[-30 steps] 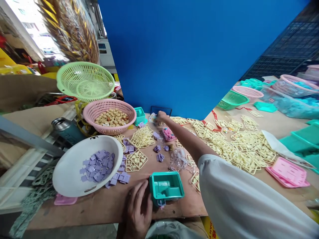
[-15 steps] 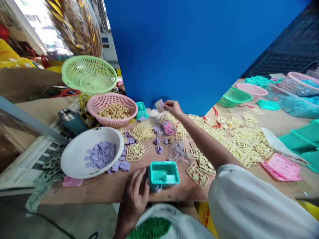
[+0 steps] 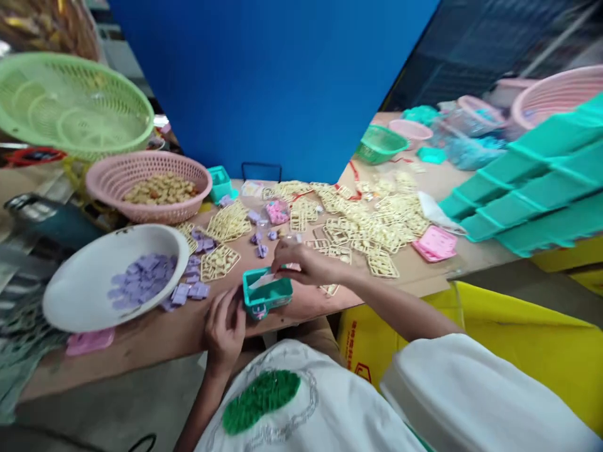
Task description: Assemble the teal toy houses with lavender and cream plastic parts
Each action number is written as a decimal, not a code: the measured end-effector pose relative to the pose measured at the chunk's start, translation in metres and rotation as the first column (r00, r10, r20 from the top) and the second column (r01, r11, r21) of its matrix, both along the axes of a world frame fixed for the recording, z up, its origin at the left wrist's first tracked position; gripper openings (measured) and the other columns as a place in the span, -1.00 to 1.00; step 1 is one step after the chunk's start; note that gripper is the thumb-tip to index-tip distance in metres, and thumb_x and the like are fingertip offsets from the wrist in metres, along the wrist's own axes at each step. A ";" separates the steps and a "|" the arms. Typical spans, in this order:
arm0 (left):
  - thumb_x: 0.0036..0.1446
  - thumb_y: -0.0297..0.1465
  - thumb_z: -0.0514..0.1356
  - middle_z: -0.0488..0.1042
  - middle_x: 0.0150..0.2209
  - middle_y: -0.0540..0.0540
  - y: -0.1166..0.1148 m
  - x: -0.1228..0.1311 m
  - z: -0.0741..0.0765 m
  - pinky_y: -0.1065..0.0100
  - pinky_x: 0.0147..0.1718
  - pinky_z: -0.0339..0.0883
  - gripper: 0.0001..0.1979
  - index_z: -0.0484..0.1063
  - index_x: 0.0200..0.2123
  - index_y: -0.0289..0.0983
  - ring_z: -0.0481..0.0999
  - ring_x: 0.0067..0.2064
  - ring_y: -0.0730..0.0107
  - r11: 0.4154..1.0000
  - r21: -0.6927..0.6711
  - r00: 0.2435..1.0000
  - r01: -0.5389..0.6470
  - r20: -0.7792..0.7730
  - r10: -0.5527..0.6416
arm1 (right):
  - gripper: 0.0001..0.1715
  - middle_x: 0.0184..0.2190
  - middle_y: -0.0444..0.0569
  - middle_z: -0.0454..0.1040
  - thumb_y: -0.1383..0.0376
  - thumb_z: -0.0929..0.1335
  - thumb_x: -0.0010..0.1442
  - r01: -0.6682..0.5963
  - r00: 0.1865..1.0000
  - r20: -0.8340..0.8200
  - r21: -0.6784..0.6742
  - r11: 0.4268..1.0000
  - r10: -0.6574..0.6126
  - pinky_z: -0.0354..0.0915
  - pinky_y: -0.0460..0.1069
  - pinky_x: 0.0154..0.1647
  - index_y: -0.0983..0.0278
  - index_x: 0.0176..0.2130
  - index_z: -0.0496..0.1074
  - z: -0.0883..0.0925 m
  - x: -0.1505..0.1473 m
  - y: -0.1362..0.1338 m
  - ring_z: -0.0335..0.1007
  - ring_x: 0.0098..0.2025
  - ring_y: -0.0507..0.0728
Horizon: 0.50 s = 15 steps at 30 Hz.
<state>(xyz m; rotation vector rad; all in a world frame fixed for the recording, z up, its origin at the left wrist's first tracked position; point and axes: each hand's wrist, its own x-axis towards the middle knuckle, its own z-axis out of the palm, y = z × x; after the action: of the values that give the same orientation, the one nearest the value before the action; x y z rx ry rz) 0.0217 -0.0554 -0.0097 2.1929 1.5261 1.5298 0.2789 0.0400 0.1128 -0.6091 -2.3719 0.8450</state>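
A small teal plastic box (image 3: pixel 268 300) stands near the table's front edge, its top uncovered and a small purplish clasp on its front. Beside its left wall rests my left hand (image 3: pixel 226 326), fingers loosely bent and apart, the thumb side against or very close to the box. My right hand (image 3: pixel 301 262) is over the box's right rim, pinching a small pale card (image 3: pixel 264 280) that slants down into it. Behind the box lie purple plastic pieces (image 3: pixel 261 250) and a clear bag of pink pieces (image 3: pixel 277 212).
At left are a white basin (image 3: pixel 70 289) of purple pieces, a pink basket (image 3: pixel 106 182) of tan pieces and a green basket (image 3: pixel 136 110). Cream part frames (image 3: pixel 377 220) cover the table's middle. Stacked teal trays (image 3: pixel 541 169) stand right; a blue panel (image 3: pixel 277 81) rises behind.
My right hand has come back from the far side of the table with the card, which now dips into the teal box. My left hand stays beside the box. The view has shifted right.
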 end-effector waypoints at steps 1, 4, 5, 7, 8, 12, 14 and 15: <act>0.41 -0.47 0.21 0.66 -0.01 -0.21 0.001 0.000 -0.001 0.24 0.06 0.50 -0.70 0.50 0.16 -0.26 0.65 0.00 0.21 1.000 0.019 1.000 -0.005 -0.005 0.005 | -0.64 -0.24 0.14 0.62 0.15 0.33 0.50 -0.011 1.000 -0.008 -0.023 1.000 0.010 0.40 0.05 -0.07 0.34 -0.15 0.60 -0.001 0.001 0.001 0.46 -0.14 0.17; 0.42 -0.44 0.21 0.66 -0.03 -0.21 0.005 -0.001 -0.005 0.23 0.02 0.49 -0.72 0.50 0.14 -0.26 0.66 -0.02 0.18 0.998 0.056 0.999 -0.017 -0.031 0.019 | -0.77 -0.22 0.11 0.63 0.24 0.36 0.47 0.009 0.999 0.040 -0.035 0.999 -0.008 0.36 0.01 -0.09 0.33 -0.13 0.58 -0.004 0.003 0.004 0.44 -0.14 0.15; 0.42 -0.43 0.20 0.66 -0.03 -0.22 0.006 -0.002 -0.006 0.23 0.02 0.49 -0.73 0.50 0.14 -0.26 0.65 -0.02 0.17 0.998 0.064 0.999 -0.019 -0.039 0.021 | -0.80 -0.22 0.10 0.64 0.29 0.36 0.46 0.029 0.996 0.089 -0.002 1.000 -0.029 0.34 0.03 -0.06 0.32 -0.15 0.58 -0.004 0.002 0.004 0.42 -0.14 0.16; 0.42 -0.43 0.20 0.65 -0.04 -0.22 0.007 -0.002 -0.007 0.23 0.00 0.48 -0.73 0.50 0.13 -0.27 0.65 -0.04 0.16 0.997 0.075 0.999 -0.015 -0.051 0.019 | -0.81 -0.24 0.08 0.65 0.36 0.35 0.44 0.064 0.976 0.201 0.090 0.994 -0.081 0.28 0.07 0.00 0.30 -0.20 0.58 -0.006 -0.002 0.003 0.37 -0.12 0.19; 0.42 -0.44 0.20 0.65 -0.03 -0.23 0.007 -0.002 -0.008 0.24 0.00 0.47 -0.73 0.50 0.14 -0.28 0.65 -0.04 0.17 0.997 0.076 0.998 -0.011 -0.056 0.015 | -0.80 -0.25 0.08 0.66 0.39 0.35 0.44 0.068 0.965 0.243 0.123 0.990 -0.097 0.26 0.09 0.02 0.30 -0.22 0.58 -0.007 -0.005 0.003 0.35 -0.13 0.19; 0.41 -0.47 0.21 0.64 -0.04 -0.22 0.007 -0.004 -0.009 0.26 0.00 0.45 -0.72 0.48 0.15 -0.27 0.64 -0.05 0.19 0.995 0.100 0.997 -0.001 -0.072 0.008 | -0.86 -0.21 0.05 0.65 0.43 0.37 0.41 0.033 0.959 0.273 0.157 0.987 -0.076 0.24 0.06 0.05 0.31 -0.19 0.56 -0.007 -0.013 0.001 0.34 -0.10 0.18; 0.41 -0.48 0.21 0.64 -0.04 -0.22 0.008 -0.004 -0.010 0.26 0.00 0.44 -0.71 0.47 0.16 -0.27 0.63 -0.06 0.18 0.994 0.112 0.997 0.003 -0.081 0.006 | -0.83 -0.21 0.04 0.62 0.41 0.35 0.44 0.036 0.950 0.296 0.198 0.979 -0.095 0.21 0.07 0.08 0.31 -0.19 0.56 -0.006 -0.016 -0.001 0.32 -0.08 0.18; 0.41 -0.48 0.20 0.64 -0.05 -0.22 0.009 -0.004 -0.010 0.26 -0.01 0.44 -0.71 0.47 0.16 -0.28 0.63 -0.06 0.18 0.993 0.117 0.997 0.005 -0.083 0.004 | -0.80 -0.22 0.05 0.61 0.39 0.34 0.46 0.043 0.937 0.328 0.231 0.972 -0.119 0.19 0.08 0.08 0.31 -0.20 0.56 -0.005 -0.017 -0.003 0.30 -0.07 0.18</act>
<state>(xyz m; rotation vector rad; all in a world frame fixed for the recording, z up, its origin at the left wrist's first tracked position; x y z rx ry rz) 0.0173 -0.0466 -0.0197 2.3483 1.4938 1.5863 0.2618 0.0374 0.1073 -0.8078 -2.6794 0.4569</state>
